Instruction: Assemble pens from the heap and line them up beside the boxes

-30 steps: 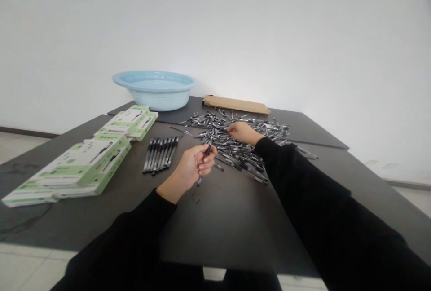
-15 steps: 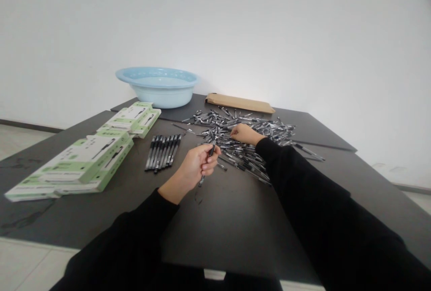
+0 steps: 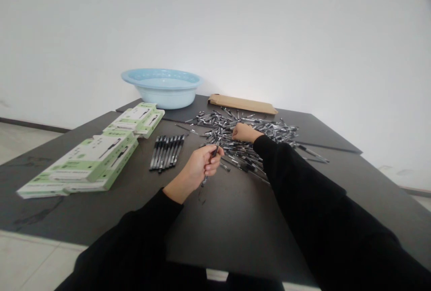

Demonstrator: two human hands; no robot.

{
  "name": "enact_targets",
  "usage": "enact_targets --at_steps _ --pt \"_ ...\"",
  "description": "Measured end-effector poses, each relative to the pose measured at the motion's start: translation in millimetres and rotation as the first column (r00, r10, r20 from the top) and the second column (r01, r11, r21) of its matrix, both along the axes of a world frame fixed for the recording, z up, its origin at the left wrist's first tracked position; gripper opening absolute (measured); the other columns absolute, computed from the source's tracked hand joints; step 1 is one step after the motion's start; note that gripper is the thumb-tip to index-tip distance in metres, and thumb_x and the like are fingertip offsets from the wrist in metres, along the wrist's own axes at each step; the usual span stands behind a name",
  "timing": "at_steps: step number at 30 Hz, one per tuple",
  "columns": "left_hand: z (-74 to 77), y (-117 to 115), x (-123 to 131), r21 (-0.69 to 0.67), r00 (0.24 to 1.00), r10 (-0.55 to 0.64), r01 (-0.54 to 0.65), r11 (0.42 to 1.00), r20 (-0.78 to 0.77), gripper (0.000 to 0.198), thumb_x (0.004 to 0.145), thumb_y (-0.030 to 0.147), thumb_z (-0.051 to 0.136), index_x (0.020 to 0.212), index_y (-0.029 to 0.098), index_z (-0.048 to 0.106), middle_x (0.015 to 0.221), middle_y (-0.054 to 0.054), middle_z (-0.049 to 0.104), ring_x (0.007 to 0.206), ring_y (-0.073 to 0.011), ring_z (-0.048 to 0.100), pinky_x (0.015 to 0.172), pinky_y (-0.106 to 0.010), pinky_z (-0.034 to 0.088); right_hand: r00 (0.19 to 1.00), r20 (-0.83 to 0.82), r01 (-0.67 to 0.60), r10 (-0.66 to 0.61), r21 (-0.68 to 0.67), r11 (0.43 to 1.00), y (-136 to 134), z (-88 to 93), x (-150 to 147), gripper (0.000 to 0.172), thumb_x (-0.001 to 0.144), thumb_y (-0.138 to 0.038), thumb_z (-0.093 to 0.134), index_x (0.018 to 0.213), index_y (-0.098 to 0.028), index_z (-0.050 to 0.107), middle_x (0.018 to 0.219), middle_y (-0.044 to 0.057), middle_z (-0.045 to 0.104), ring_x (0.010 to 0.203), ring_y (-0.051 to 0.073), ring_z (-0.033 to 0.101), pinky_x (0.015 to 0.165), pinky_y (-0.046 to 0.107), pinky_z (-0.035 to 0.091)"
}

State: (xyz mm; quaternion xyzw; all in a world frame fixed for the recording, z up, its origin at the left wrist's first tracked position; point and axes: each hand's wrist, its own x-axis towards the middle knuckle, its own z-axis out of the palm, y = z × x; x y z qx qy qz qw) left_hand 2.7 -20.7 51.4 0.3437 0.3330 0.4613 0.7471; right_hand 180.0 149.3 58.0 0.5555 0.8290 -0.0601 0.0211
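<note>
My left hand (image 3: 204,162) is closed around a pen (image 3: 204,180), held slanting above the dark table. Further out, my right hand (image 3: 244,132) has its fingers curled down at the loose pile of pens (image 3: 242,152); what they pinch, if anything, is too small to make out. The pile holds clear-barrelled pens with dark grips, along with smaller pen parts, lying in all directions. Left of my left hand, a row of pens (image 3: 167,152) lies side by side, tips and ends lined up.
Stacked green-and-white pen boxes (image 3: 90,158) lie along the left of the dark table (image 3: 235,232). At the back stand a light blue basin (image 3: 164,95) and a flat brown cardboard piece (image 3: 242,103). A white wall (image 3: 269,26) rises behind the table.
The whole view has shifted slightly, so things sit a little further right. My left hand still holds the pen, and my right hand stays at the pile, its fingers still curled.
</note>
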Motion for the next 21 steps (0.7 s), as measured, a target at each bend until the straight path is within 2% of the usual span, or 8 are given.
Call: enact_targets --at_steps 6,12,15,18,21 --pt "-1.8 -1 2 0.004 0.999 -0.007 0.007 1.000 -0.031 0.026 0.092 0.026 0.037 0.080 0.013 0.055 0.056 0.007 0.030 0.038 -0.0044 0.019 0.035 -0.014 0.016 1.000 -0.007 -0.004 0.004 0.005 1.000 -1 -4.8 -1 0.021 0.079 -0.023 0.061 0.092 -0.019 0.077 0.104 0.010 0.075 0.103 0.029 0.066 0.101 0.045 0.040" --pt "-7.9 -1 5 0.020 0.996 -0.033 0.035 0.999 -0.088 0.024 0.091 0.027 0.038 0.080 0.014 0.054 0.056 0.007 0.031 0.038 -0.0045 0.019 0.035 -0.015 0.015 0.999 -0.038 -0.019 0.020 0.040 0.999 -5 -3.7 -3 0.018 0.075 -0.020 0.061 0.083 -0.019 0.078 0.096 0.010 0.076 0.100 0.029 0.067 0.101 0.046 0.039" --pt "-9.0 -1 5 0.023 0.994 -0.035 0.037 0.999 -0.100 0.024 0.091 0.027 0.038 0.080 0.014 0.054 0.056 0.007 0.031 0.038 -0.0045 0.019 0.035 -0.015 0.015 0.998 -0.067 -0.011 0.016 0.077 0.997 -5 1.7 -3 0.017 0.072 -0.020 0.062 0.079 -0.016 0.078 0.089 0.011 0.076 0.095 0.029 0.068 0.093 0.040 0.044" --pt "-8.2 0 5 0.020 0.993 -0.028 0.030 0.999 -0.114 0.026 0.092 0.027 0.036 0.079 0.014 0.054 0.055 0.007 0.031 0.038 -0.0044 0.019 0.035 -0.015 0.015 0.994 -0.109 0.010 0.004 0.126 0.992 -5 9.2 1 0.022 0.072 -0.021 0.061 0.084 -0.013 0.078 0.087 0.013 0.076 0.090 0.027 0.068 0.082 0.033 0.047" --pt "-7.6 0 6 0.028 0.991 -0.029 0.033 0.999 -0.133 0.028 0.093 0.027 0.035 0.078 0.013 0.054 0.054 0.007 0.031 0.037 -0.0043 0.018 0.035 -0.015 0.014 0.974 -0.226 0.009 0.033 0.181 0.983 -11 17.3 9 0.022 0.073 -0.021 0.061 0.085 -0.012 0.078 0.083 0.011 0.075 0.082 0.023 0.068 0.075 0.028 0.047"
